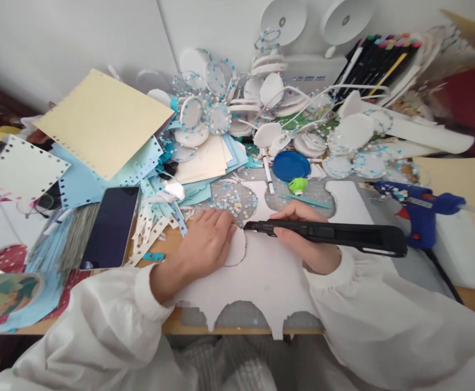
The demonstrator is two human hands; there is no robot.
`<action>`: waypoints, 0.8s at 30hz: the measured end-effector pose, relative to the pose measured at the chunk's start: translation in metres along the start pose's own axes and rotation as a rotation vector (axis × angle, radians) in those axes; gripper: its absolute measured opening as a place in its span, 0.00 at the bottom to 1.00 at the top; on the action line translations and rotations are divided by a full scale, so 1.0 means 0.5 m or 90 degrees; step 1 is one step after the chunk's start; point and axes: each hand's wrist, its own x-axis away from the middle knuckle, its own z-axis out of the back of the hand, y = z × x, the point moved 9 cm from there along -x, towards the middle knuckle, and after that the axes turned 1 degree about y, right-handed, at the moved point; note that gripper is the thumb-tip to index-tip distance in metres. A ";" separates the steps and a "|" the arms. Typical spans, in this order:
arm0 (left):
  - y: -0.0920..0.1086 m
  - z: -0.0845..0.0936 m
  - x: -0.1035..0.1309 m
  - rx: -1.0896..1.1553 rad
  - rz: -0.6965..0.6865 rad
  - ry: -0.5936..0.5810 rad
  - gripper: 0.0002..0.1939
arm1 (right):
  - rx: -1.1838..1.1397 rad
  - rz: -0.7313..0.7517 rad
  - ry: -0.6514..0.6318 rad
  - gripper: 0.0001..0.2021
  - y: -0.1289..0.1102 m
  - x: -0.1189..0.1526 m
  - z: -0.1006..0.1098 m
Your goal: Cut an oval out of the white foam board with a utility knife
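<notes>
A white foam sheet [270,277] with rounded notches along its edges lies on a grey cutting mat [245,317]. My left hand [208,239] presses down on the sheet, its fingers held together, partly covering a round outline cut in it. My right hand [306,239] grips a black utility knife [343,232] near its front end. The knife's tip touches the upper right side of the outline, close to my left fingertips.
A phone [111,228] and paper strips lie to the left, below a cream paper sheet [107,122]. White discs with blue-dotted loops [219,117] pile at the back, near a blue lid [291,165]. At right sits a blue glue gun [422,212].
</notes>
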 end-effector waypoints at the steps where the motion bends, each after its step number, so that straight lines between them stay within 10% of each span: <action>1: 0.000 0.000 0.000 0.003 -0.002 0.002 0.15 | 0.009 0.001 -0.007 0.03 -0.001 0.002 -0.001; 24: -0.001 0.003 0.003 0.007 -0.007 0.025 0.14 | 0.162 0.235 -0.189 0.07 -0.073 0.042 -0.054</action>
